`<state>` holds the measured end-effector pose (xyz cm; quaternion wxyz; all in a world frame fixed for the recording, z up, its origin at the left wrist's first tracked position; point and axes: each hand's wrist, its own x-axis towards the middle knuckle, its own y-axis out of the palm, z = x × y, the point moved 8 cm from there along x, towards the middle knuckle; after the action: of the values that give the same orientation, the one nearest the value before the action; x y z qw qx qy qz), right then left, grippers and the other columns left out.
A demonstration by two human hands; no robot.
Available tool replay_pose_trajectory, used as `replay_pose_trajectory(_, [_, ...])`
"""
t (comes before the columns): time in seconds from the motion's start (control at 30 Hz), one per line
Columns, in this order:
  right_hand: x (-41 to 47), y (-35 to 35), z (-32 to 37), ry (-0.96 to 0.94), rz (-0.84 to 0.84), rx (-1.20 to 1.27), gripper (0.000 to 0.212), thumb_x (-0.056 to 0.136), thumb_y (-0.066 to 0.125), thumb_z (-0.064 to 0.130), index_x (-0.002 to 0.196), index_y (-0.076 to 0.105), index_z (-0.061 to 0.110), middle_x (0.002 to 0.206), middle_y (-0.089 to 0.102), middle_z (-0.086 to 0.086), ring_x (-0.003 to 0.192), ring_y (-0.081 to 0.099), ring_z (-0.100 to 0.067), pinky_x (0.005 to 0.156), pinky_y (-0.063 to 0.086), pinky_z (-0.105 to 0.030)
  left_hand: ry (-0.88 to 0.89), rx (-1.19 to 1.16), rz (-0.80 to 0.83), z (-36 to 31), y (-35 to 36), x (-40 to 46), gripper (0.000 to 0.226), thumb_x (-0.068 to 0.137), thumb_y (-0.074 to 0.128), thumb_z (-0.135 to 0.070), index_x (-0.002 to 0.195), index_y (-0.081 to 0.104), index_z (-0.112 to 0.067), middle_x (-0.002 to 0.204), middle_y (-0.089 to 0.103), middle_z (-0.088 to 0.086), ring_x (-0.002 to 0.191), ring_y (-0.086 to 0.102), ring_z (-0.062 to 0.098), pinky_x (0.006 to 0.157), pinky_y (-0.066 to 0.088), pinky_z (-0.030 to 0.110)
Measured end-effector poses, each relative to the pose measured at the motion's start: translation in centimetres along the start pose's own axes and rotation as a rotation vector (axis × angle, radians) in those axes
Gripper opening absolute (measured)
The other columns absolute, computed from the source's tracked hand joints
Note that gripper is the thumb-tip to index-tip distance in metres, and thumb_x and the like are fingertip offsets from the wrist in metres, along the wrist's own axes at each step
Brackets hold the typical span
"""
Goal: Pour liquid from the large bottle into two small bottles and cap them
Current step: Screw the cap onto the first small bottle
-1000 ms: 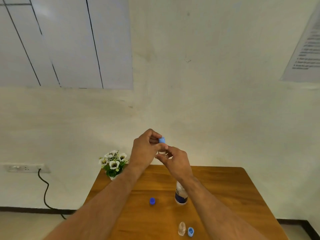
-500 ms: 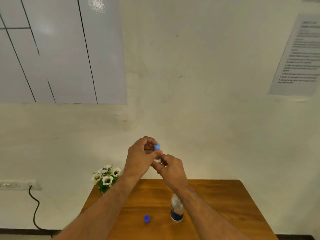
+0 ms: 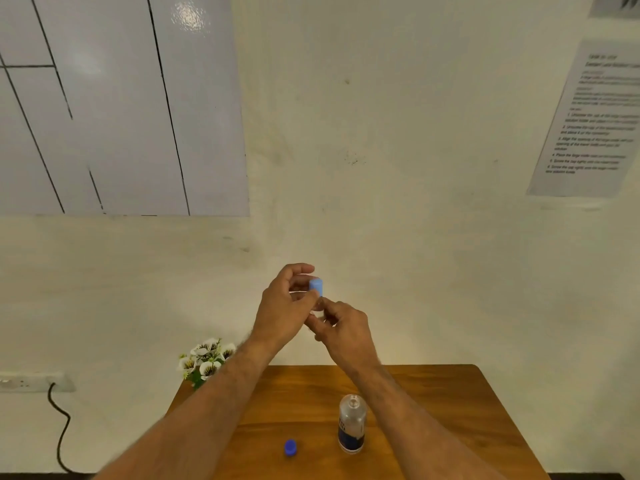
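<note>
Raised before the wall, the left hand (image 3: pixel 282 306) pinched a light-blue plastic cap (image 3: pixel 316 287) while the right hand (image 3: pixel 341 329) closed around a small clear bottle (image 3: pixel 319 306), almost wholly hidden by fingers. The open large clear bottle with a dark label (image 3: pixel 351 424) stood on the wooden counter (image 3: pixel 450 403) beside a loose dark-blue cap (image 3: pixel 290 447). Since a second earlier the view had tilted up, cutting off the second small bottle and its cap.
</note>
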<state>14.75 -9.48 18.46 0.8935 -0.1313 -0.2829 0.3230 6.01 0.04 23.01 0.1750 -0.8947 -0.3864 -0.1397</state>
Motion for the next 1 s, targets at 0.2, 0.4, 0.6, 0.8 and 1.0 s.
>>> replay_pose_trajectory(0.2, [0.4, -0.1, 0.4, -0.001, -0.035, -0.003, 0.026, 0.088, 0.069, 0.040, 0.095, 0.072, 0.015, 0.075, 0.066, -0.003, 0.069, 0.064, -0.022, 0.068, 0.055, -0.044, -0.021, -0.031, -0.041, -0.3, 0.0, 0.0, 0.050, 0.079, 0.081, -0.024, 0.121, 0.055, -0.032, 0.111, 0.061, -0.007, 0.098, 0.065, 0.007, 0.076, 0.053, 0.014])
replay_pose_trajectory(0.4, [0.4, 0.0, 1.3, -0.050, -0.006, -0.021, 0.031, 0.089, 0.069, 0.040, 0.113, 0.072, 0.021, 0.085, 0.069, 0.001, 0.072, 0.064, -0.016, 0.073, 0.054, -0.036, -0.070, -0.142, 0.082, 0.1, 0.4, 0.0, 0.052, 0.095, 0.063, -0.018, 0.143, 0.045, -0.029, 0.137, 0.057, -0.007, 0.118, 0.059, 0.003, 0.100, 0.047, 0.022])
replay_pose_trajectory(0.6, [0.3, 0.3, 1.4, -0.058, 0.012, -0.010, 0.030, 0.088, 0.070, 0.040, 0.111, 0.073, 0.020, 0.084, 0.069, 0.000, 0.072, 0.064, -0.017, 0.071, 0.054, -0.038, -0.074, -0.112, 0.079, -0.2, 0.2, 0.1, 0.051, 0.096, 0.061, -0.014, 0.143, 0.045, -0.026, 0.122, 0.069, -0.007, 0.108, 0.067, 0.012, 0.090, 0.054, 0.021])
replay_pose_trajectory(0.8, [0.3, 0.6, 1.1, -0.051, 0.034, 0.020, 0.030, 0.088, 0.070, 0.040, 0.113, 0.072, 0.024, 0.089, 0.070, 0.003, 0.073, 0.066, -0.015, 0.073, 0.056, -0.036, -0.071, -0.151, 0.076, -0.7, 0.4, -0.1, 0.025, 0.092, 0.067, -0.018, 0.112, 0.072, -0.032, 0.117, 0.067, -0.002, 0.093, 0.071, 0.012, 0.070, 0.055, 0.014])
replay_pose_trajectory(1.0, [0.1, 0.6, 0.6, -0.001, 0.041, 0.110, 0.028, 0.088, 0.072, 0.034, 0.113, 0.072, 0.022, 0.097, 0.072, 0.005, 0.077, 0.069, -0.014, 0.079, 0.058, -0.041, -0.069, -0.151, 0.043, -0.4, -0.3, 0.5, 0.030, 0.082, 0.077, -0.011, 0.099, 0.075, -0.035, 0.094, 0.076, -0.008, 0.087, 0.072, 0.007, 0.071, 0.054, 0.014])
